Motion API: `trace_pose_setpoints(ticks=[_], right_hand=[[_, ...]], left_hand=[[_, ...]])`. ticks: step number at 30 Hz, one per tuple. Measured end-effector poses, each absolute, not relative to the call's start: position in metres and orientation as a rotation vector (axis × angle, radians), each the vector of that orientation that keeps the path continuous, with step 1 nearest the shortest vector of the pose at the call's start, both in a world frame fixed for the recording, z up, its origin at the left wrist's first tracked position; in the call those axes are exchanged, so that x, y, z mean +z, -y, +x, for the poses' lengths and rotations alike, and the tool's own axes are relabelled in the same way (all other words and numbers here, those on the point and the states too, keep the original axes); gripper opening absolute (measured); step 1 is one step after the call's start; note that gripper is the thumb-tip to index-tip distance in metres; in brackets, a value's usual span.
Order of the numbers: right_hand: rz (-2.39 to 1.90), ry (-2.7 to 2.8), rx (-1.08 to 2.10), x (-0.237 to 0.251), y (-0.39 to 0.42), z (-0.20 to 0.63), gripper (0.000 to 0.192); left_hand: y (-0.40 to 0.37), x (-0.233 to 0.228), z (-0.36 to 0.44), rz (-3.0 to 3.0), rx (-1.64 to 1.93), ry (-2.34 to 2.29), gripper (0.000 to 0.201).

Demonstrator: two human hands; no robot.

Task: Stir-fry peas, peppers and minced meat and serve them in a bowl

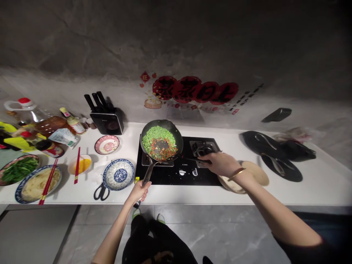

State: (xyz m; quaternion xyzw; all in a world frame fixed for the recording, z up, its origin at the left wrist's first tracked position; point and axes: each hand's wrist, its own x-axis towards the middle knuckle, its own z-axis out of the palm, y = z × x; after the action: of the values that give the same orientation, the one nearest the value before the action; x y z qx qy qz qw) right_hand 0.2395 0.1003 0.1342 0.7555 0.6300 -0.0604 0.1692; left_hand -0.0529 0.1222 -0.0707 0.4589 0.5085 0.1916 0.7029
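Observation:
My left hand is wrapped round the handle of a dark frying pan, which sits on the left burner of a black gas stove. Inside the pan lie green peas or similar diced green vegetables and red and pale chopped bits, with a bare patch in the middle. My right hand, a gold bangle at its wrist, grips a black-handled spatula. The spatula reaches over the pan's right rim; its head is hard to make out among the food.
Left of the stove are a blue-patterned plate, scissors, a bowl of beaten egg, noodles, greens, a pink plate, a knife block and bottles. A round board and dark lids lie right.

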Motion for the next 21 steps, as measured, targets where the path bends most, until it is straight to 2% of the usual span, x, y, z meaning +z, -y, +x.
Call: trace_pose_setpoints(ticks=[7, 15, 21], right_hand=[[2.396, -1.773, -0.082, 0.099, -0.102, 0.229, 0.041], [2.220, -1.982, -0.244, 0.114, -0.097, 0.227, 0.037], [2.263, -1.952, 0.016, 0.096, -0.108, 0.199, 0.042]], left_hand=[[-0.121, -0.069, -0.053, 1.027, 0.425, -1.130, 0.047], [-0.122, -0.071, -0.053, 1.027, 0.417, -1.135, 0.046], [-0.122, -0.075, -0.054, 1.030, 0.418, -1.125, 0.045]])
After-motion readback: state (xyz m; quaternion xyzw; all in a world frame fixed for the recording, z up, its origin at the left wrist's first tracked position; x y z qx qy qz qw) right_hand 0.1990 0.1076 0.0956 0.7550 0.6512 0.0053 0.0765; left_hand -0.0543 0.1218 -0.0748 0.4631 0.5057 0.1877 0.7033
